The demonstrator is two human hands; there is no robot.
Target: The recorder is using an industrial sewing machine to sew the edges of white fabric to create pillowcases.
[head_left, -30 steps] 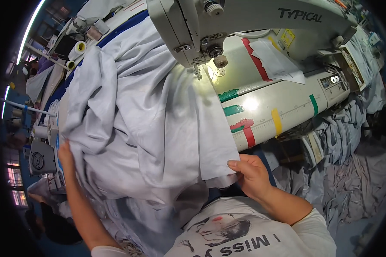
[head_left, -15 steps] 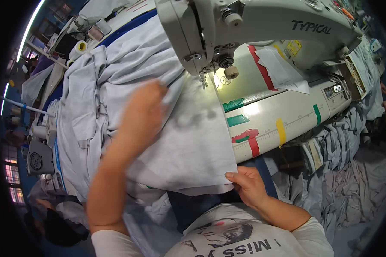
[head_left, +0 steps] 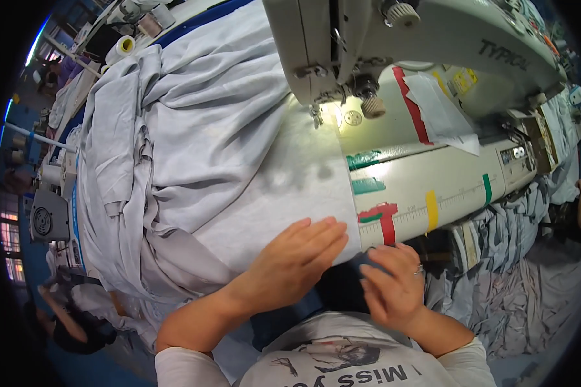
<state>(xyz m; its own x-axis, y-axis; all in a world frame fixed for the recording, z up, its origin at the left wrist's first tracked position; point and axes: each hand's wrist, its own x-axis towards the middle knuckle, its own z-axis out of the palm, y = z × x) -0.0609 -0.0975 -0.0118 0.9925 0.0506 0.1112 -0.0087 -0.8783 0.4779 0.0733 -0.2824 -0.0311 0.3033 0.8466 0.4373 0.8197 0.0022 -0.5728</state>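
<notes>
A light grey cloth (head_left: 226,135) covers the left side of the machine bed, bunched in folds at the left and smooth near the needle. Its straight right edge runs from the presser foot (head_left: 317,116) of a white sewing machine (head_left: 303,58) down toward me. My left hand (head_left: 297,261) lies on the near right part of the cloth, fingers stretched out and nothing gripped. Just right of the cloth's near corner, my right hand (head_left: 395,282) hovers by the table's front edge. Its fingers are loosely bent and apart, holding nothing, with a ring on one.
Red, green and yellow tape (head_left: 432,209) marks the machine bed. A white scrap (head_left: 439,106) lies beneath the machine arm. Heaped grey cloth (head_left: 516,297) fills the right side. Thread cones (head_left: 121,48) stand at the far left. Another person (head_left: 74,322) is at lower left.
My left hand has come down and right, from above the folds to the cloth's near edge. My right hand has let go of the cloth's corner and moved slightly right. The view has shifted.
</notes>
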